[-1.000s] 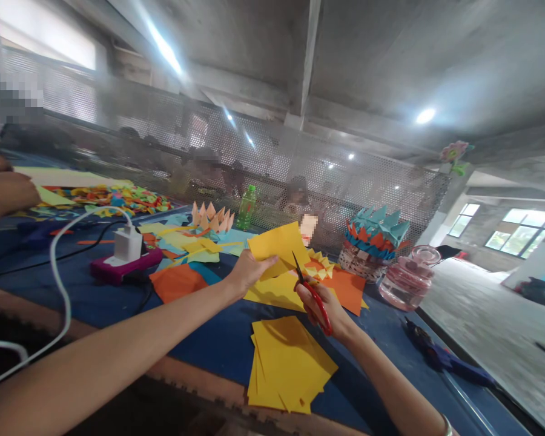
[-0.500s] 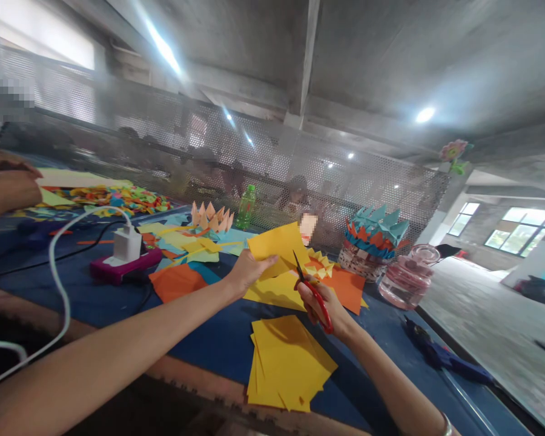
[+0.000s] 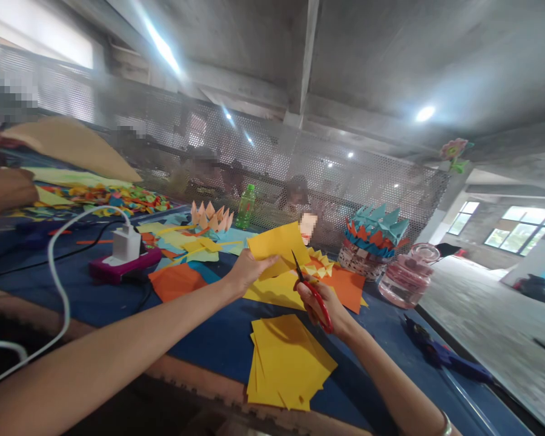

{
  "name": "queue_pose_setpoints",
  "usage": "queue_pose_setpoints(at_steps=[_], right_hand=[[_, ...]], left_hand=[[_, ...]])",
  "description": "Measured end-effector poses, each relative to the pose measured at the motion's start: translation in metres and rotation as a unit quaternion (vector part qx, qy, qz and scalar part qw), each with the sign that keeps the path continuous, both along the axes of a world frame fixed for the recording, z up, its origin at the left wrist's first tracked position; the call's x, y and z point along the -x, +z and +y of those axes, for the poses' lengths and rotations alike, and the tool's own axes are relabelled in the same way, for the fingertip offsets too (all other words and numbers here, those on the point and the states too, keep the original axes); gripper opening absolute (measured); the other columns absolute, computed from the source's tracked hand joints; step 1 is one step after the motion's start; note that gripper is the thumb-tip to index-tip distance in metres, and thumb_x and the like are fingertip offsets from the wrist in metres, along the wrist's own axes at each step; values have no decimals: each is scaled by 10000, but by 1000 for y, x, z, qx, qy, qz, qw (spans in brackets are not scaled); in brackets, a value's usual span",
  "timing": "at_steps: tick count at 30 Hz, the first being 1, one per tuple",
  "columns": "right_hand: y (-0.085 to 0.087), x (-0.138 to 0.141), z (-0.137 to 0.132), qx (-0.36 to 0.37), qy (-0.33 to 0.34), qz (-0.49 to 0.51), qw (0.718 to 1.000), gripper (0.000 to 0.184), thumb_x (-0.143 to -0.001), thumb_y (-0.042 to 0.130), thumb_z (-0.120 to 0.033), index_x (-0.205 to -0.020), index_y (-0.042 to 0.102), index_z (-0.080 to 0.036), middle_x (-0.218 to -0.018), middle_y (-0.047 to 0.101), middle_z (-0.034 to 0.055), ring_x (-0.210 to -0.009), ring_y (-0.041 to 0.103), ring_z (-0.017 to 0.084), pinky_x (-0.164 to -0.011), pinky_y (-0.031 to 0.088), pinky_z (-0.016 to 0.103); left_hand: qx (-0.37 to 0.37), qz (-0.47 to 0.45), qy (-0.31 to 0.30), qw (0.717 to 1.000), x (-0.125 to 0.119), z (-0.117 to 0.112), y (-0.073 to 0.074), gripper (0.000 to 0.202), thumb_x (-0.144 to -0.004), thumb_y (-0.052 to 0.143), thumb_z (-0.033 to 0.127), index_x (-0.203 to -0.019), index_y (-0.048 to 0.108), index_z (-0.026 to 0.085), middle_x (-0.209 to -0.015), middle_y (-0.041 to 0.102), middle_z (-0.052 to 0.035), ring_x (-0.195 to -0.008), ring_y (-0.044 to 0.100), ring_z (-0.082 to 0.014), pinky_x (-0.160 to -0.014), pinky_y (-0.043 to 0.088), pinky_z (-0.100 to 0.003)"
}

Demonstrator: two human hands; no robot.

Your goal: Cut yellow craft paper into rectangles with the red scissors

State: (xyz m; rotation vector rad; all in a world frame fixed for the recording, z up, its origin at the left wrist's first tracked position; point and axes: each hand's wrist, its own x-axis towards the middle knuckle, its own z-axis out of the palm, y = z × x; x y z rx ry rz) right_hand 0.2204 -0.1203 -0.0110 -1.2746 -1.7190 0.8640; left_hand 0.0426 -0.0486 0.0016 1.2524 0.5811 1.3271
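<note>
My left hand (image 3: 247, 270) pinches a yellow paper sheet (image 3: 277, 242) and holds it up over the blue table (image 3: 77, 290). My right hand (image 3: 322, 303) grips red-handled scissors (image 3: 311, 290), whose blades point up into the sheet's lower right edge. Below my hands lies a stack of yellow paper squares (image 3: 286, 360) near the table's front edge. More yellow and orange sheets (image 3: 345, 287) lie flat under the held sheet.
A white charger on a magenta block (image 3: 122, 254) with a white cable stands at left. Folded paper crowns (image 3: 209, 218), a green bottle (image 3: 246, 206), a basket with paper pieces (image 3: 370, 242), a pink glass jar (image 3: 406, 278) and a glue gun (image 3: 436, 351) stand around. Another person's hands (image 3: 4, 188) hold tan paper at far left.
My hands, the sheet and the scissors have barely moved. At far left another person has lifted a large tan sheet into view.
</note>
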Motion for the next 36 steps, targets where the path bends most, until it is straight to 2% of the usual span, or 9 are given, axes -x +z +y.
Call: queue_pose_setpoints(at_steps=[8,19,26,36], right_hand=[[-2,1,1,5,-7,2,1000,425,-802,473,-607,-818,489,-183,-436,373,-84,-288,380,62,-288,238,164],[-10,-1,6,8,-35,9,999,408,-807,471,-590,-749,494,-187,-382,381,-82,-287,349,66,-274,247,160],[-11,1,6,18,-56,18,998,429,-774,491,-612,-740,513,-185,-373,379,-84,-275,331,67,-266,237,171],[-14,2,11,29,-79,39,996,343,-754,570,-510,-744,499,-175,-407,334,-91,-292,316,51,-276,203,164]], left_hand=[[14,9,2,1000,1,0,1,481,-544,783,328,-974,670,147,-1036,694,-96,-892,656,-265,-746,521,-339],[12,0,-16,1000,1,1,0,523,-543,788,351,-1005,657,144,-1085,672,-117,-929,643,-287,-782,509,-373],[13,-6,-25,1000,1,2,-2,519,-557,786,338,-1021,651,148,-1065,680,-111,-873,656,-269,-731,520,-356],[35,-15,-34,999,1,-2,3,450,-527,799,319,-927,669,158,-1037,688,-96,-834,661,-264,-712,526,-359]])
